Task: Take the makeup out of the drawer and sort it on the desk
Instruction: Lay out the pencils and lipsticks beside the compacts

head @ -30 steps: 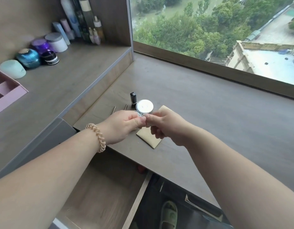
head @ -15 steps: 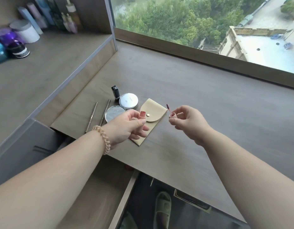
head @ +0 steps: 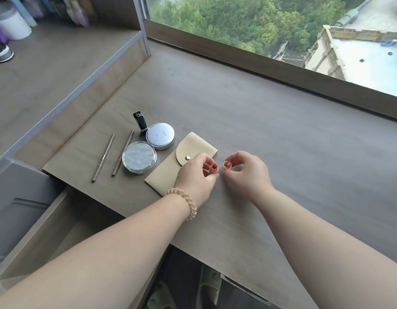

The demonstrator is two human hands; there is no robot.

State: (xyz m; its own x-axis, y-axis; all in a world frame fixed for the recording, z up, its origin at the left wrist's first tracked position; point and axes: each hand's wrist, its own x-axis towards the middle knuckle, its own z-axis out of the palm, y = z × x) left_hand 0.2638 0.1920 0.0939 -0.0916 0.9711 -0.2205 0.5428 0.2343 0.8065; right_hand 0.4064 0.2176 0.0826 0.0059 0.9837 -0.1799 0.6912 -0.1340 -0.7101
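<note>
The hands are closing in again after pulling apart: left hand (head: 196,176) pinching the red lip tube (head: 213,168) over the beige pouch (head: 168,172), right hand (head: 246,172) pinching its cap (head: 227,165) just beside, probably recapping before sorting

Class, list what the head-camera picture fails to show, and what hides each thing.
Head view:
1. Small red tube and cap: mostly hidden by the pinching left hand and right hand.
2. Drawer contents: left forearm covers them.
3. Shelf jars: blurred, cut by frame edge.
4. White compact lettering: too small.
</note>
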